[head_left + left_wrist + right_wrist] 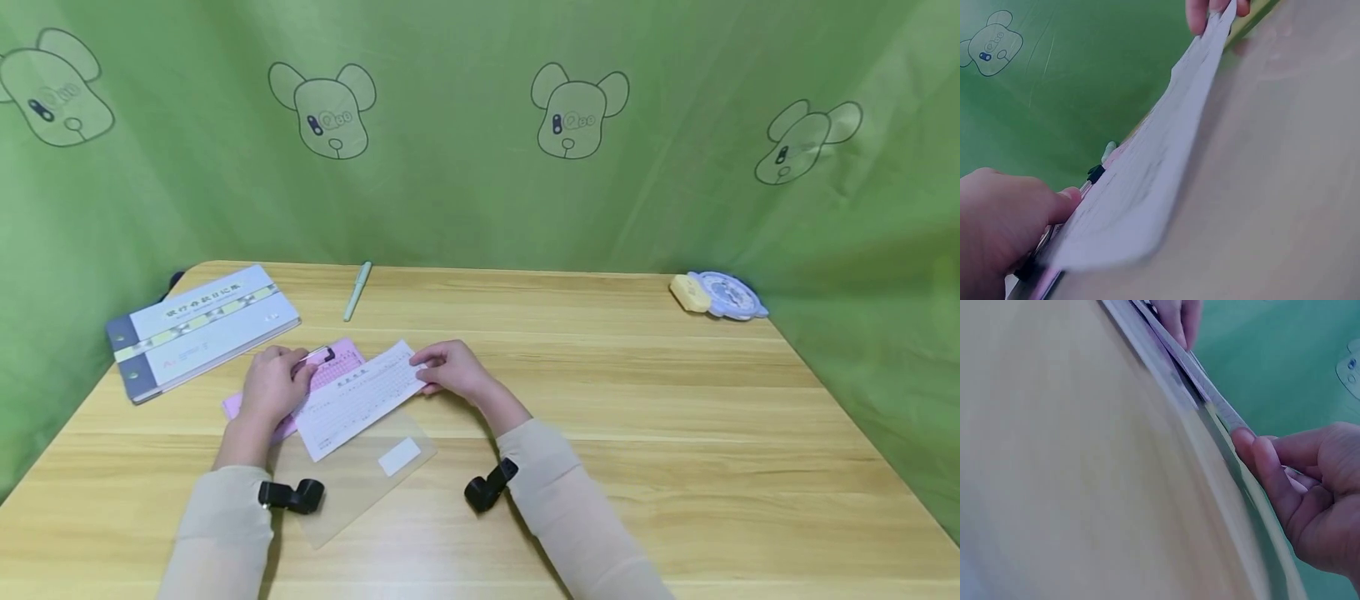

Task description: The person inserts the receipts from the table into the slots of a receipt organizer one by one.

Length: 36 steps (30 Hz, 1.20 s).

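In the head view, my right hand (453, 371) pinches the right end of a white printed slip of paper (363, 404) between thumb and fingers. The slip slants over a pink clipboard (233, 406), whose printed pink face partly shows. My left hand (273, 383) grips the clipboard's metal clip (318, 355), which has black ends. In the left wrist view, the thumb (1067, 203) presses on the clip, and the slip's near end hangs over the board's edge. Below the slip lies a translucent folder (337, 492) with a white label (399, 457).
A grey-blue ledger book (213, 329) with a patterned band lies at the far left. Behind the clipboard is a pale green pen (357, 292). At the back right sit a yellow block (690, 293) and a blue round object (727, 296). Green curtains surround the wooden table (675, 467).
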### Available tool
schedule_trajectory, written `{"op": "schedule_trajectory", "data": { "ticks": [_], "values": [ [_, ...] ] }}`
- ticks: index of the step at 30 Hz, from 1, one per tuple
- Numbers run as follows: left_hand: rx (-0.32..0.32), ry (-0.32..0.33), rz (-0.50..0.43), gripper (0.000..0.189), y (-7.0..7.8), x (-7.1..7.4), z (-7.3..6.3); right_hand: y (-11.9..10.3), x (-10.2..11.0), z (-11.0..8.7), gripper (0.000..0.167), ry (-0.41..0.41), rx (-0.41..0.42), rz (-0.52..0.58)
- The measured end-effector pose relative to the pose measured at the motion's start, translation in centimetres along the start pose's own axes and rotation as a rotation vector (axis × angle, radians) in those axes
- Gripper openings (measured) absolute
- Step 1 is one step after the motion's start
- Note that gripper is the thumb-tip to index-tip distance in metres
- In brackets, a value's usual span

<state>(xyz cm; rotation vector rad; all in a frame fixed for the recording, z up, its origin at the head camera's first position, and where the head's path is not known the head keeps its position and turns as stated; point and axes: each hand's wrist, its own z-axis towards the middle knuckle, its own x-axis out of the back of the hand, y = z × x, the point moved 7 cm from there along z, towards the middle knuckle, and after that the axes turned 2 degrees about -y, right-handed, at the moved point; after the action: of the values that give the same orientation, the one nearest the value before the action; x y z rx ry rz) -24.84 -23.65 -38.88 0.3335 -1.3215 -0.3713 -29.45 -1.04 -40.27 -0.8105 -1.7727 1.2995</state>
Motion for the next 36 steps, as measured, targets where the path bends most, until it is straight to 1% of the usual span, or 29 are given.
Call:
{"op": "schedule_trajectory", "data": {
  "ticks": [6, 11, 15, 19, 25, 29, 32, 36],
  "values": [
    [0.0, 0.005, 0.011, 0.035, 0.1, 0.2, -0.1, -0.6, -2.4, 0.0, 0.023, 0.008, 0.013, 0.046],
    [-0.012, 0.02, 0.033, 0.034, 0.2, 0.4, 0.0, -0.7, -3.9, 0.4, 0.023, 0.009, 0.016, 0.072],
    [-0.03, 0.035, 0.045, 0.034, 0.2, 0.6, -0.1, -1.1, -4.9, 0.5, 0.024, 0.005, 0.0, 0.103],
    [-0.029, 0.034, 0.051, 0.035, 0.2, 0.5, -0.1, -1.3, -5.7, 0.8, 0.025, -0.01, -0.023, 0.137],
    [-0.042, 0.022, 0.042, 0.037, 0.4, 0.2, 0.0, -0.9, -6.2, 1.2, 0.024, 0.005, -0.069, 0.157],
    [-0.047, 0.032, 0.047, 0.034, 0.3, 0.2, 0.0, -0.9, -6.4, 1.4, 0.024, 0.007, -0.098, 0.153],
    [-0.068, 0.035, 0.066, 0.031, 0.4, 0.2, 0.0, -0.9, -6.5, 1.5, 0.024, 0.015, -0.116, 0.148],
    [-0.093, 0.024, 0.1, 0.028, 0.6, 0.0, 0.2, -0.9, -6.5, 1.7, 0.023, 0.03, -0.13, 0.141]
  ]
}}
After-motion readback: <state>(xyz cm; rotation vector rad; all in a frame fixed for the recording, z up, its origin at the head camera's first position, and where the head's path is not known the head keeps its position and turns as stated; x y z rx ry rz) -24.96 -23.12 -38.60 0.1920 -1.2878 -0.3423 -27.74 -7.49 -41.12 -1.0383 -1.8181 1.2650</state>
